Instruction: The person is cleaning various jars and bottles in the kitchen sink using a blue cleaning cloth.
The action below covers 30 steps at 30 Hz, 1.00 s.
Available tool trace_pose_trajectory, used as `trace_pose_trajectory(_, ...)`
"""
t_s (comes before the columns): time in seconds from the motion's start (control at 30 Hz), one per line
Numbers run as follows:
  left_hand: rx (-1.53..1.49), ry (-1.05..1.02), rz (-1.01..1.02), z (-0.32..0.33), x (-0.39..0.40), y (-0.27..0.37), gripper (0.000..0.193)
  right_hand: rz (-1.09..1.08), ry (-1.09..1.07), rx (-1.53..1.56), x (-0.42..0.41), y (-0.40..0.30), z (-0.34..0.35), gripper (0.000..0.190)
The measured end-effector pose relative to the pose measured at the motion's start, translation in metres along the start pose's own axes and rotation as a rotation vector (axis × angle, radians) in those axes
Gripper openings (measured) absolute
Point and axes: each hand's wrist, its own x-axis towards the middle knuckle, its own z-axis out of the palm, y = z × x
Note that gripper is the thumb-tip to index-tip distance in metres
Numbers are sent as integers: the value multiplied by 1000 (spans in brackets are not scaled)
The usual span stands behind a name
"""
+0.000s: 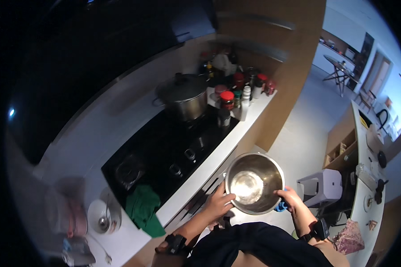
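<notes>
An empty stainless steel pot (269,177) is tilted so that its inside faces me, in front of my body. My left hand (220,200) grips its left side, with the thumb over the rim. On the right side, my right hand (289,198) holds the rim and also a blue cloth (281,206) pressed against the outside. The pot is near the front edge of the counter, above the floor. Beyond it lies a black cooktop (160,150), with a large lidded pot (187,100) at its far end and a green cloth (143,205) over its near corner.
Jars with red lids (227,96) and bottles crowd the counter's far corner. A white bowl with a ladle (98,217) and a fork (108,258) are at the lower left. On the right stand a plastic stool (324,187) and a white counter (362,203) with dishes.
</notes>
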Motion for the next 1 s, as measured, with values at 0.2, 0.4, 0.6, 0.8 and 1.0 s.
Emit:
trace_pose_trajectory(0.2,-285,-299,-1,44,134,-54,79,-95,290,195,77,29,-79,24)
trace_pose_trajectory(0.4,-103,505,-478,97,255,-152,86,-64,353,396,171,-11,-138,19)
trace_pose_trajectory(0.6,139,826,-709,142,335,-233,64,-109,213,156,294,-97,-177,18)
trace_pose_trajectory(0.8,169,769,-803,115,355,-186,41,-222,-154,51,379,-153,-178,25)
trace_pose_trajectory(1.0,715,205,-745,68,366,-85,43,-238,-383,-128,424,-177,-137,21)
